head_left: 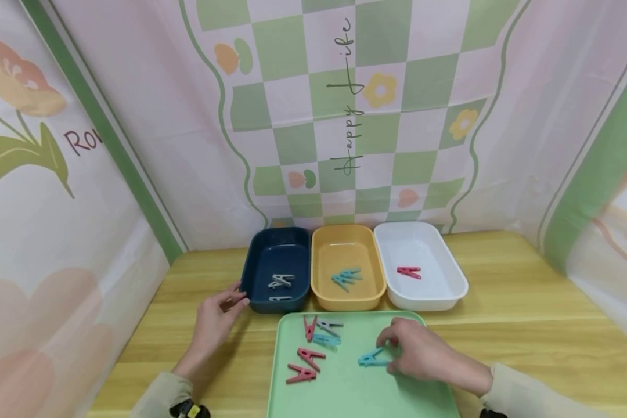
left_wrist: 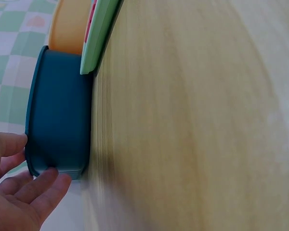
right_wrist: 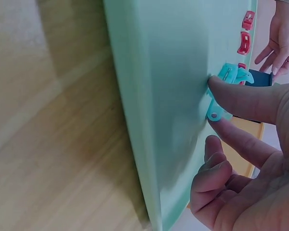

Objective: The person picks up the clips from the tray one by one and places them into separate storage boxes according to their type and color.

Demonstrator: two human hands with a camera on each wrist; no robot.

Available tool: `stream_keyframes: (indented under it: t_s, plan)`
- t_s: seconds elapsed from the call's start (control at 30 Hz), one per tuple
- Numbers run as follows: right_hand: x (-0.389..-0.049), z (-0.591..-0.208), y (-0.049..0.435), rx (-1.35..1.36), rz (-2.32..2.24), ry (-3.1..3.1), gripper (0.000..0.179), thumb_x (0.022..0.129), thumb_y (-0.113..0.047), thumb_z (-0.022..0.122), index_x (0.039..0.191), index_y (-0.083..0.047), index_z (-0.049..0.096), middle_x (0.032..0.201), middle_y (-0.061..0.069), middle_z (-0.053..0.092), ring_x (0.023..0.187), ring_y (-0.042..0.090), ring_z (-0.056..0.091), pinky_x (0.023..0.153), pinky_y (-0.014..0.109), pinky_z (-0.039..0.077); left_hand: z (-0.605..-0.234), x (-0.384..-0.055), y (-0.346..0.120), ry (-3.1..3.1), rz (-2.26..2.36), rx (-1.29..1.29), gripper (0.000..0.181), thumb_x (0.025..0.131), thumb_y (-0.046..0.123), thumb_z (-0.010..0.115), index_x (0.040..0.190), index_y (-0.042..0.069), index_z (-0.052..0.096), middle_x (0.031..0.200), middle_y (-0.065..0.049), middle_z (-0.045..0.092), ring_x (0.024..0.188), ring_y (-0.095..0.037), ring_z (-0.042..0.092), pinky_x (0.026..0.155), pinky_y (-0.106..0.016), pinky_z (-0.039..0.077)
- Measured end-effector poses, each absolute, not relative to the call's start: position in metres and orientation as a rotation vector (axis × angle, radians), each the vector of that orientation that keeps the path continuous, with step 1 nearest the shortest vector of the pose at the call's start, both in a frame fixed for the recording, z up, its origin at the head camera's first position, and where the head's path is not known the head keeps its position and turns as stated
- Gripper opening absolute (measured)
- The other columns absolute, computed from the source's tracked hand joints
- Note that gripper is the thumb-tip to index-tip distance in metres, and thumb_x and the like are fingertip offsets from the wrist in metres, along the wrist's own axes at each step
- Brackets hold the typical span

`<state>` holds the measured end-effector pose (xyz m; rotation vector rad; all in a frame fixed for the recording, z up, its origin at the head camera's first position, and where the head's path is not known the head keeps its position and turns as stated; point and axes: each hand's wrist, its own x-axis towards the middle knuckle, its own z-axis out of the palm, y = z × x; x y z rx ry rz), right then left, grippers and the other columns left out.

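Note:
My right hand (head_left: 415, 348) pinches a light-blue clothespin (head_left: 372, 358) between thumb and index finger, low over the green tray (head_left: 366, 400). In the right wrist view the clothespin (right_wrist: 214, 115) shows between those fingertips, with the other fingers curled back. My left hand (head_left: 216, 316) touches the near left corner of the dark blue bin (head_left: 277, 235). Its fingertips lie along the rim and outer wall of the bin (left_wrist: 60, 110) in the left wrist view. Three red clothespins (head_left: 301, 374), a grey one (head_left: 330, 326) and another light-blue one (head_left: 326, 340) lie on the tray's left half.
Side by side behind the tray stand the dark blue bin with grey clothespins (head_left: 281, 281), a yellow bin (head_left: 345, 237) with light-blue ones (head_left: 342, 282), and a white bin (head_left: 418, 232) with a red one (head_left: 409, 272). A patterned cloth (head_left: 188, 145) hangs behind the wooden table (head_left: 507, 278).

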<state>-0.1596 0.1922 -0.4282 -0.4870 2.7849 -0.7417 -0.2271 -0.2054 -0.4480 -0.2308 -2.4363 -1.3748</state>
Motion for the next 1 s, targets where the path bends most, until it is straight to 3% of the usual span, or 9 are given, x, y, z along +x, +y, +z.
stream_keyframes:
  t_s: [0.5, 0.8, 1.0]
  plan:
    - [-0.1543, -0.4289, 0.1958, -0.613, -0.832, 2.828, 0.036, 0.060, -0.020, 0.086, 0.093, -0.016, 0.075, 0.078, -0.009, 0.055, 0.074, 0.012, 0.050, 0.064, 0.028, 0.044, -0.4495, -0.2276, -0.2064, -2.452, -1.351, -0.242, 0.014, 0.085, 0.011, 0.073, 0.096, 0.003, 0.072, 0.125, -0.006, 0.061, 0.109, -0.023, 0.061, 0.078, -0.029, 0.055]
    - [-0.1556, -0.4247, 0.1987, -0.565, -0.945, 2.794, 0.034, 0.062, -0.017, 0.085, 0.094, -0.016, 0.074, 0.092, -0.008, 0.068, 0.094, 0.019, 0.060, 0.083, 0.047, 0.050, -0.4480, -0.2271, -0.2055, -2.439, -1.356, -0.239, 0.014, 0.084, 0.009, 0.073, 0.095, 0.002, 0.072, 0.124, -0.009, 0.061, 0.109, -0.024, 0.061, 0.079, -0.032, 0.055]
    - [-0.1546, -0.4219, 0.1985, -0.555, -0.980, 2.754, 0.033, 0.064, -0.018, 0.085, 0.095, -0.014, 0.075, 0.088, -0.008, 0.071, 0.089, 0.017, 0.064, 0.080, 0.045, 0.053, -0.4502, -0.2274, -0.2066, -2.445, -1.351, -0.238, 0.014, 0.084, 0.010, 0.073, 0.096, 0.002, 0.072, 0.124, -0.007, 0.061, 0.110, -0.021, 0.060, 0.079, -0.030, 0.055]
